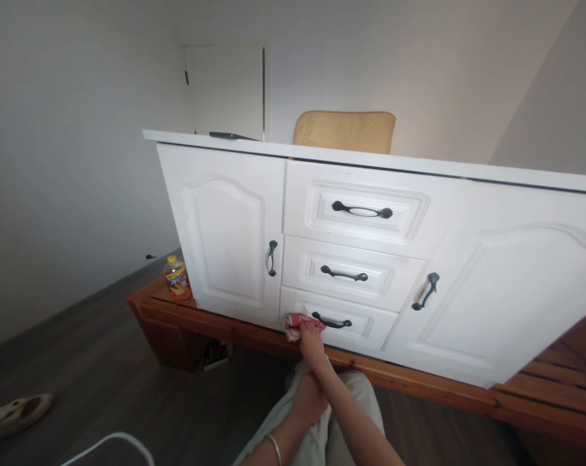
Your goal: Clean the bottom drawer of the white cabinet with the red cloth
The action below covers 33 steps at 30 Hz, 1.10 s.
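Note:
My right hand (313,343) presses a red and white cloth (294,327) against the lower left part of the bottom drawer (380,323). The cloth is bunched under the fingers, just left of the drawer's dark handle (332,321). Over my lap, my left hand (311,396) sits by my right forearm, which crosses it; its fingers are hidden. A silver bangle (274,446) circles the left wrist. The white cabinet (225,239) has three drawers in the middle and a door on each side, all closed.
The cabinet stands on a brown wooden bench (419,385). A bottle with a yellow cap (177,278) is at its left end. On the cabinet top lies a thin dark object (232,136); behind is a tan chair back (345,131). A slipper (15,417) and white cable (112,437) are lower left.

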Available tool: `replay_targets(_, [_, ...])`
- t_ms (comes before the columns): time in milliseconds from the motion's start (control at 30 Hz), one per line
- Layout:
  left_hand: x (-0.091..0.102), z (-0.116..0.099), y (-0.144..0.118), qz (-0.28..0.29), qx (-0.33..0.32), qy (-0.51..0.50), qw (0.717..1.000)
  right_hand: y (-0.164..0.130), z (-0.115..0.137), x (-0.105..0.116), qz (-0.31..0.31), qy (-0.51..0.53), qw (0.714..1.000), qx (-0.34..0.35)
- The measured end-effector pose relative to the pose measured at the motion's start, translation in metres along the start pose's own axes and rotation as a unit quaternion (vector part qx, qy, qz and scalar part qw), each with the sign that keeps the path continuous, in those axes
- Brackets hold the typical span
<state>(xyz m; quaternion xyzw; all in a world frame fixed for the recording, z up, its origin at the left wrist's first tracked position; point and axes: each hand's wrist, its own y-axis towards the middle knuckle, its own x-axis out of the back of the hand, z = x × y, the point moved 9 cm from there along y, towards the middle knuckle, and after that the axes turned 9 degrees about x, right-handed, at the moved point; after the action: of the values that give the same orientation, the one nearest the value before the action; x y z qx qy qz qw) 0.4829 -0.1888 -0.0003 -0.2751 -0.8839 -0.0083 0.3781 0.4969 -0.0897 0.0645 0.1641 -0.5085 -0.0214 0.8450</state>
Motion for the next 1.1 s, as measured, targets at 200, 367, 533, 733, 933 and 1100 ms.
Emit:
replay_targets(200, [0.005, -0.011, -0.002, -0.069, -0.029, 0.070, 0.995, -0.066, -0.083, 0.070, -0.045, -0.009, 0.998, -0.036])
replay_targets(367, [0.008, -0.013, -0.001, -0.089, -0.035, 0.092, 0.991, -0.117, -0.156, 0.152, -0.194, 0.070, 0.972, -0.113])
replay_targets(533, [0.009, -0.013, -0.001, -0.099, -0.035, 0.095, 0.990, -0.165, -0.208, 0.175, -0.376, 0.253, 0.844, -0.287])
replay_targets(733, [0.012, -0.014, -0.003, -0.103, -0.035, 0.084, 0.990, -0.216, -0.179, 0.060, -0.410, 0.582, 0.630, -0.311])
replay_targets(933, [0.022, -0.015, -0.008, -0.114, -0.044, 0.046, 0.991, -0.257, -0.125, -0.023, -0.290, 0.693, 0.578, -0.318])
replay_targets(1100, [0.011, -0.036, -0.035, -0.151, -0.031, 0.026, 0.988, -0.248, -0.123, -0.003, -0.266, 0.626, 0.671, -0.295])
